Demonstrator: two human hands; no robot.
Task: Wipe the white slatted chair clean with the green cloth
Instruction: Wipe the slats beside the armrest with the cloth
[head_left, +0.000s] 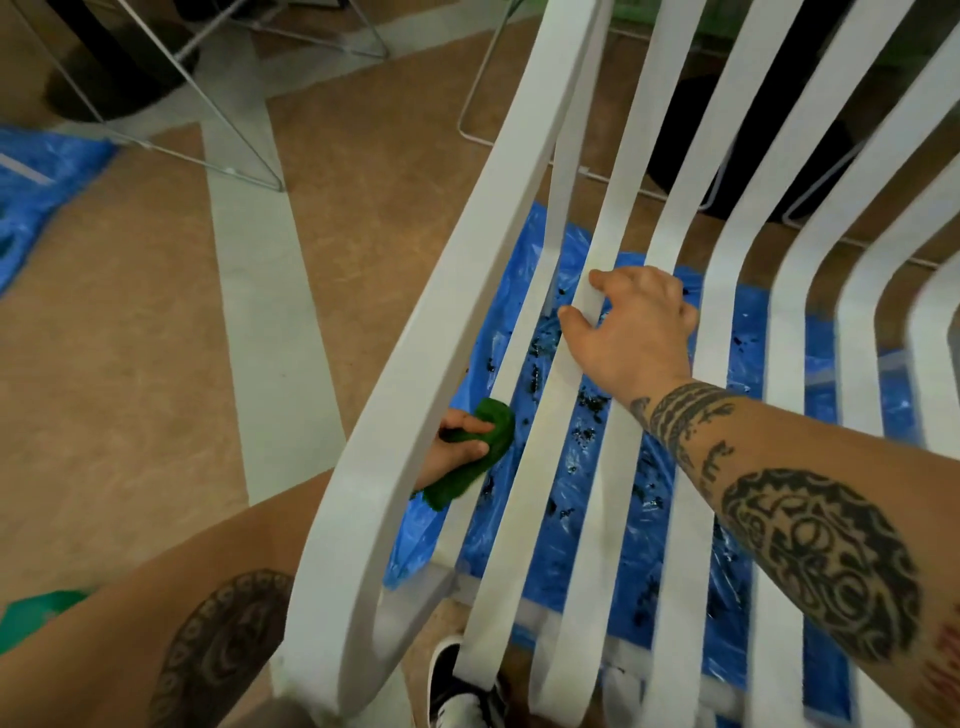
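The white slatted chair (447, 291) fills the middle and right of the head view, its curved armrest running from the top centre down to the lower left. My left hand (457, 447) reaches under that armrest and grips the green cloth (480, 457), which sits against the outermost seat slat. My right hand (631, 325) rests on top of the seat, fingers curled around the second and third slats. Both forearms are tattooed.
A blue plastic sheet (587, 499) speckled with black dirt lies on the floor under the chair. Another blue sheet (36, 182) is at the far left. Metal wire chair legs (228, 130) stand behind. My shoe (457, 691) is below the seat's front edge.
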